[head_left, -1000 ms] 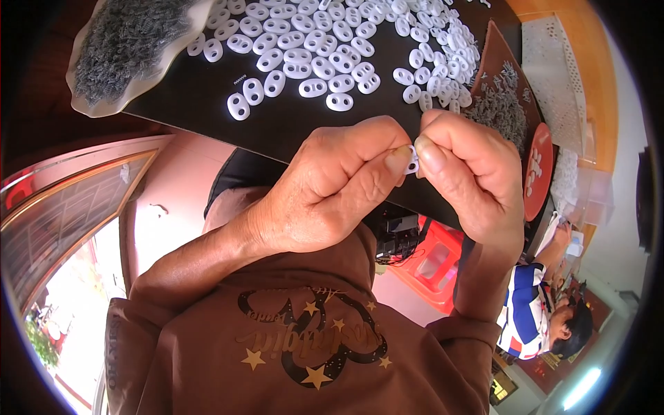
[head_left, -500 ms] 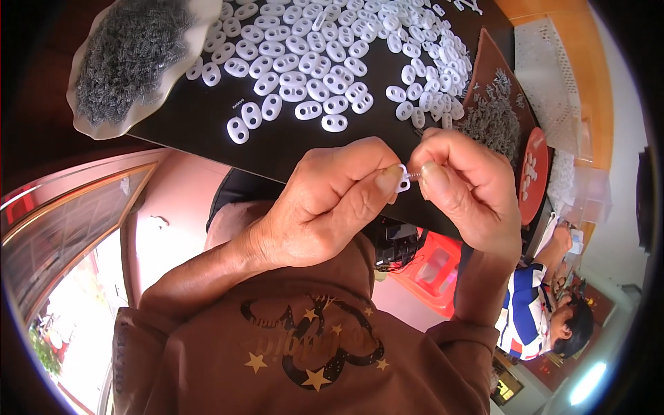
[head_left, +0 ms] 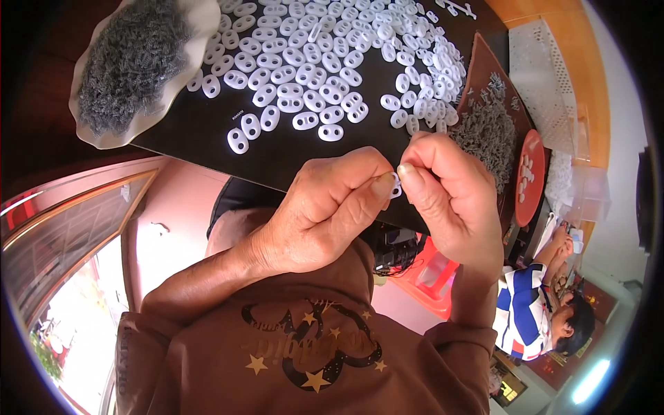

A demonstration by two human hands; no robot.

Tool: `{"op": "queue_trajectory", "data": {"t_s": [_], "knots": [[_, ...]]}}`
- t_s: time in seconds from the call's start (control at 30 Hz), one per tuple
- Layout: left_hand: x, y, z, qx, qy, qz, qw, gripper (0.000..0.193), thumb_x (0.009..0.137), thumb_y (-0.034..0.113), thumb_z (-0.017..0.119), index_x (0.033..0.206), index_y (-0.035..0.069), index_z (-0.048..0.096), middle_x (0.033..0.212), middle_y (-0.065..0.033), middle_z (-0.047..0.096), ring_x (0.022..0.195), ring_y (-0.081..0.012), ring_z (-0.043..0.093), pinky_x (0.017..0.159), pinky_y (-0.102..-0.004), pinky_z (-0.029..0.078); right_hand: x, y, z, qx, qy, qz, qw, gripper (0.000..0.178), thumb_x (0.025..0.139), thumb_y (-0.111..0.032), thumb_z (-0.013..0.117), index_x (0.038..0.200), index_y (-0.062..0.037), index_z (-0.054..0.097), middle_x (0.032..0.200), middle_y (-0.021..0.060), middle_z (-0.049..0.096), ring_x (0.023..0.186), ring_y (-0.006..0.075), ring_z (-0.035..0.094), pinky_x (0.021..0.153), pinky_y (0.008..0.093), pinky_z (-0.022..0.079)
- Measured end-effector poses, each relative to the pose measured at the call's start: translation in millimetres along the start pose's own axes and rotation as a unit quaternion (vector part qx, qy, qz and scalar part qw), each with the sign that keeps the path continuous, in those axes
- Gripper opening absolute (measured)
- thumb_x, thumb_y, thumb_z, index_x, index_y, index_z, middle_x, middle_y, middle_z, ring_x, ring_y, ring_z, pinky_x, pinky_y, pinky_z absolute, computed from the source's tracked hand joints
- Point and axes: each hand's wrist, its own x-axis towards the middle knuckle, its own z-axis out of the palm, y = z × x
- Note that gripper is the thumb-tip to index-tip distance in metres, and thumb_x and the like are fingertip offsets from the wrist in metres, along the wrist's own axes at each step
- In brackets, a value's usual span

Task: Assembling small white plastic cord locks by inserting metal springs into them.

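My left hand is closed, pinching a small white oval plastic piece with two holes between thumb and forefinger. Right against that piece, the thumb and forefinger of my right hand are pressed together. The small metal spring they held half a second ago is now hidden by the fingertips. Both hands are raised over the near edge of the dark table. Beyond them, many similar white oval pieces lie spread on the tabletop. One loose spring lies beside the nearest ones.
A pale wavy-edged dish heaped with springs stands at the far left. On the right are a brown mat with small grey parts and a red plate with white bits. A red stool is below; another person sits at right.
My right hand has moved left, closing the gap to the white piece; the spring between them no longer shows. The left hand shifted only slightly. The view has tilted a little.
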Motion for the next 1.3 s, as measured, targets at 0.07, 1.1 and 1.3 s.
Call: {"op": "queue_trajectory", "data": {"t_s": [0.07,1.1,1.3], "knots": [[0.0,-0.6,1.1,0.002,0.007,0.007,1.000,0.015,0.098,0.007,0.047,0.087,-0.001,0.053,0.063,-0.0032,0.047,0.056,-0.0100,0.042,0.052,-0.0269,0.038,-1.3,-1.6,3.5,-0.019,0.010,0.000,1.000,0.008,0.092,-0.003,0.058,0.091,0.0004,0.051,0.071,0.0118,0.052,0.057,0.0260,0.050,0.053,0.0318,0.041],[-2.8,4.9,-3.3,0.006,-0.009,-0.020,1.000,0.025,0.101,0.019,0.046,0.087,0.000,0.053,0.071,-0.0016,0.050,0.060,-0.0074,0.042,0.056,-0.0228,0.035,20.2,28.0,-23.2,-0.110,0.076,0.080,0.988,0.004,0.093,-0.005,0.056,0.091,-0.0010,0.056,0.070,0.0071,0.054,0.063,0.0131,0.054,0.058,0.0272,0.041],[-1.0,3.5,-5.2,-0.002,-0.021,-0.002,1.000,0.023,0.100,0.015,0.045,0.087,-0.001,0.052,0.072,-0.0026,0.051,0.061,-0.0093,0.043,0.057,-0.0241,0.036,49.8,54.7,-23.4,-0.344,0.047,-0.011,0.938,0.008,0.090,-0.008,0.058,0.094,-0.0009,0.058,0.076,0.0125,0.056,0.064,0.0261,0.055,0.061,0.0342,0.044]]}}
